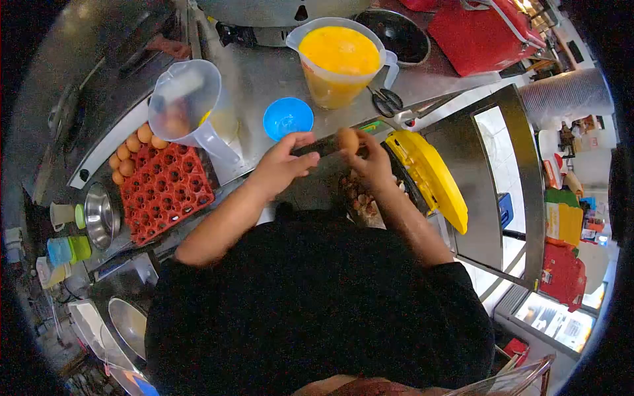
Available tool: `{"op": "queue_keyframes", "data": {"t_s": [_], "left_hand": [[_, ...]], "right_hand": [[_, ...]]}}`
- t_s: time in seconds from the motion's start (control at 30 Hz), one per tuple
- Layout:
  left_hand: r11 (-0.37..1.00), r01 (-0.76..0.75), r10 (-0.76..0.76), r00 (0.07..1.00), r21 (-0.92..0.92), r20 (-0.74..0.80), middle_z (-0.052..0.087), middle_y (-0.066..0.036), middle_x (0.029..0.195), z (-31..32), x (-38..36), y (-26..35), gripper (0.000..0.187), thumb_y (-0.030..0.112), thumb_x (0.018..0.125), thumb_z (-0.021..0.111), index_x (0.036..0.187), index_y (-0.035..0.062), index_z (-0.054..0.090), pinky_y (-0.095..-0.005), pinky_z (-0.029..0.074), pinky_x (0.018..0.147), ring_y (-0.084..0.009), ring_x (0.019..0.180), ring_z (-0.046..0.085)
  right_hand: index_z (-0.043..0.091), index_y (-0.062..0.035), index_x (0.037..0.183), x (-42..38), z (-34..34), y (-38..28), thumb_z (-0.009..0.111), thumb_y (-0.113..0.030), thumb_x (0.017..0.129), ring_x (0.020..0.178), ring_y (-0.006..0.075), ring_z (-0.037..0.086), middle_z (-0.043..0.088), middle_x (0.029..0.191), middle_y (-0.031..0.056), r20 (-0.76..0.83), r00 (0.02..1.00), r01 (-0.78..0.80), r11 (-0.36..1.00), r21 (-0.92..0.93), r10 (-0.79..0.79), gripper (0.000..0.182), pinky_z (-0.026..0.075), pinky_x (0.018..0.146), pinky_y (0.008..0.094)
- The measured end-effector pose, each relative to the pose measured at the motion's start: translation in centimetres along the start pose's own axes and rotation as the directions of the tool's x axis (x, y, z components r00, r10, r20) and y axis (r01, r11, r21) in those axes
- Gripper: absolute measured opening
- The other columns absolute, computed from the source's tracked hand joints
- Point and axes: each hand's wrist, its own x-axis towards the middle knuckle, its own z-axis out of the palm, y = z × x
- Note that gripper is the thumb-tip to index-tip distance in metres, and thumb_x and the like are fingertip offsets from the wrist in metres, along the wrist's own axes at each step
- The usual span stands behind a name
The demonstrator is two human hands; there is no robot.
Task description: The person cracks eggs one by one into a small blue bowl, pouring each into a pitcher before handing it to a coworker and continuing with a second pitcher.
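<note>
So, hands as the clock's centre, 12 straight ahead: my read is that this was one egg's turn in a cracking session. The egg (348, 140) sat at about 1 o'clock, up in the fingertips of the right hand (371, 162). That hand was pinched around it, and the shell looked whole, though blur meant I couldn't swear there was no crack.

The left hand (290, 160) was holding nothing as far as I could see, thumb well apart from the fingers, gap fairly wide. It was near the blue bowl (288, 107) at 11, apart from it I think. Couldn't make out what was in the bowl.

I'd say the next move called for a firm tap on a hard edge, then both thumbs parting the shell over that bowl, without dropping bits in.

Big jug (330, 96) of yellow egg mix (340, 47) stood at 12, scissors (387, 103) just beside it at 1. Second jug (181, 89) was at 10, the red egg tray (165, 189) at 8 with a few brown eggs (133, 142) along its far edge, and broken shells (365, 199) down at 5.
</note>
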Motion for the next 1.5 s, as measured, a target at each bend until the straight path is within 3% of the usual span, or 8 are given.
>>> {"op": "queue_keyframes", "data": {"t_s": [0.2,0.7,0.8,0.9,1.0,1.1,1.3,1.5], "left_hand": [[0.963,-0.208,0.217,0.975,0.169,-0.038,0.053,-0.003,0.107,-3.0,-1.8,0.0,0.037,0.011,0.082,0.055,0.116,0.0060,0.044,-0.0273,0.041,0.079,-0.0132,0.093,0.053],[0.967,-0.244,0.253,0.955,0.074,-0.158,0.054,-0.002,0.101,-4.9,-2.2,0.3,0.031,0.004,0.081,0.056,0.111,0.0037,0.047,-0.0216,0.042,0.073,-0.0081,0.084,0.052],[0.970,-0.232,0.241,0.958,0.074,-0.156,0.054,-0.002,0.099,-5.1,-1.9,0.3,0.031,0.004,0.081,0.057,0.110,0.0037,0.047,-0.0216,0.043,0.073,-0.0084,0.084,0.052],[0.965,-0.233,0.247,0.962,0.124,-0.115,0.054,-0.004,0.100,-5.5,-0.6,-0.1,0.035,0.006,0.079,0.059,0.112,0.0045,0.047,-0.0229,0.044,0.073,-0.0102,0.085,0.053],[0.898,-0.335,0.378,0.920,0.286,-0.108,0.054,-0.005,0.101,-5.1,0.9,0.3,0.041,0.008,0.077,0.062,0.115,0.0063,0.047,-0.0254,0.045,0.074,-0.0130,0.086,0.054],[0.832,-0.425,0.485,0.870,0.355,-0.095,0.054,-0.007,0.104,-4.7,2.3,1.2,0.048,0.010,0.075,0.064,0.119,0.0082,0.046,-0.0277,0.047,0.075,-0.0148,0.087,0.055],[0.881,-0.346,0.401,0.908,0.324,-0.121,0.056,-0.006,0.104,-6.0,4.3,1.0,0.050,0.011,0.073,0.065,0.120,0.0094,0.048,-0.0259,0.046,0.072,-0.0126,0.080,0.056],[0.823,-0.188,0.395,0.867,0.536,-0.302,0.063,-0.008,0.087,-6.1,4.6,1.3,0.044,0.021,0.068,0.069,0.108,0.0068,0.057,-0.0256,0.046,0.067,-0.0139,0.073,0.058]], "right_hand": [[0.049,-0.0052,0.111,2.3,-0.9,3.1,0.071,-0.015,0.067,0.084,0.0280,0.055,0.055,0.093,0.0144,-0.334,0.894,0.204,0.935,-0.292,-0.299,0.051,0.045,0.073,0.0349],[0.049,-0.0032,0.113,5.5,-0.6,8.1,0.067,-0.019,0.070,0.075,0.0239,0.054,0.053,0.086,0.0141,-0.181,0.894,0.184,0.704,-0.686,-0.410,0.049,0.045,0.064,0.0316],[0.048,-0.0019,0.113,5.8,-0.9,7.7,0.064,-0.022,0.073,0.079,0.0213,0.054,0.054,0.088,0.0117,-0.159,0.921,0.179,0.748,-0.638,-0.356,0.047,0.044,0.066,0.0328],[0.050,-0.0060,0.113,5.8,-0.8,5.9,0.061,-0.019,0.075,0.078,0.0221,0.055,0.057,0.091,0.0105,-0.131,0.991,-0.027,0.995,-0.092,0.015,0.041,0.044,0.071,0.0329],[0.049,-0.0066,0.114,6.2,0.5,1.6,0.054,-0.028,0.080,0.078,0.0145,0.053,0.054,0.087,0.0052,0.220,0.954,-0.287,0.835,0.469,0.204,0.041,0.042,0.061,0.0276],[0.049,-0.0072,0.111,8.6,2.8,0.4,0.050,-0.031,0.082,0.072,0.0112,0.052,0.055,0.085,0.0043,0.454,0.890,-0.218,0.847,0.485,-0.031,0.038,0.038,0.054,0.0240],[0.054,-0.0093,0.095,10.2,5.8,-3.2,0.044,-0.035,0.083,0.063,0.0100,0.049,0.058,0.083,0.0022,0.586,0.799,-0.400,0.848,0.347,0.137,0.031,0.037,0.051,0.0236],[0.055,-0.0069,0.099,11.2,5.5,-4.9,0.052,-0.037,0.082,0.064,0.0114,0.053,0.057,0.079,0.0028,0.568,0.809,-0.198,0.980,0.019,0.153,0.035,0.041,0.055,0.0215]]}}
